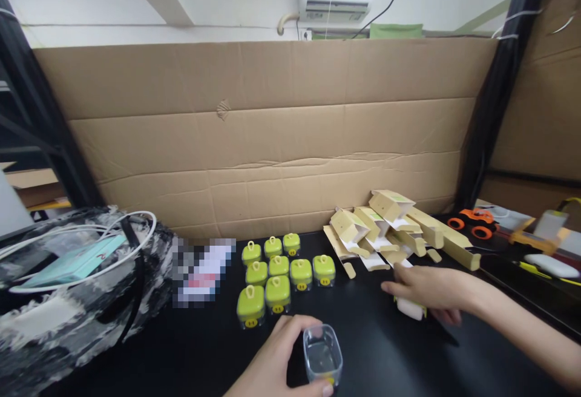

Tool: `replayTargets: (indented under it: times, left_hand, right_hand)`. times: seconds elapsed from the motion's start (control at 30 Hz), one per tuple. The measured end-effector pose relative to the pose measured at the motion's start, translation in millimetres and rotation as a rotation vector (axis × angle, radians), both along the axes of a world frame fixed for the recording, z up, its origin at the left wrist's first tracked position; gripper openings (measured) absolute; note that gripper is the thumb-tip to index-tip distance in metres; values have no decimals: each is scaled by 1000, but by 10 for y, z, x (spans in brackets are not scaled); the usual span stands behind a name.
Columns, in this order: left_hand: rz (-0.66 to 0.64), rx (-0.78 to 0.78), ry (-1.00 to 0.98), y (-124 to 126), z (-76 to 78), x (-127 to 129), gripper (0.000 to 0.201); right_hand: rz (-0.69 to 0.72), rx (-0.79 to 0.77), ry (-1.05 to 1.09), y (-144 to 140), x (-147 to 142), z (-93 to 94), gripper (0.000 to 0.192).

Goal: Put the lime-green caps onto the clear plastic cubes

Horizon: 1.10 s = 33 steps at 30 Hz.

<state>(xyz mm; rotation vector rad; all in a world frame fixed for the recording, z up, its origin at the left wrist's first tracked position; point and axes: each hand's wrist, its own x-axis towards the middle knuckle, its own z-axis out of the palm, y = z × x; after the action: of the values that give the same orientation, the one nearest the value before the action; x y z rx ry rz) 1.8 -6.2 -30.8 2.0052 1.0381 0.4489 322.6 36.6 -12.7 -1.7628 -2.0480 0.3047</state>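
My left hand (281, 360) is closed around a clear plastic container (322, 351), which has no lid on it and looks empty. Farther right, my right hand (422, 291) curls from above over a green lid (411, 308) with a whitish inner part showing. Its fingers partly cover that lid, which is just above or on the black table. Beyond my left hand stand several small clear boxes with green lids (278, 288), each with a loop handle on top; yellow labels marked H show on some fronts.
Opened cardboard cartons (376, 224) are heaped at the back right, near an orange toy truck (475, 223). A grey-and-black fabric bundle (49, 336) with a white cable and a teal packet (75, 259) lies at left. A tall cardboard panel (272, 137) closes off the back.
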Motion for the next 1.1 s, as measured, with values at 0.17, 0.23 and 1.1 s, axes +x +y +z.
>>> replayTargets:
  times: [0.17,0.23,1.1]
  left_hand:
    - [31,-22,-3,-25,-7,7,52]
    - [49,-52,-19,-3,-47,-3,61]
    - [73,-40,-62,-61,-54,29,60]
  right_hand:
    - [312,-240,-12,-120,-251,245,15]
    - [439,-215,138,-169,-430,241,32]
    - [791,66,601,-535,-1068,-163,47]
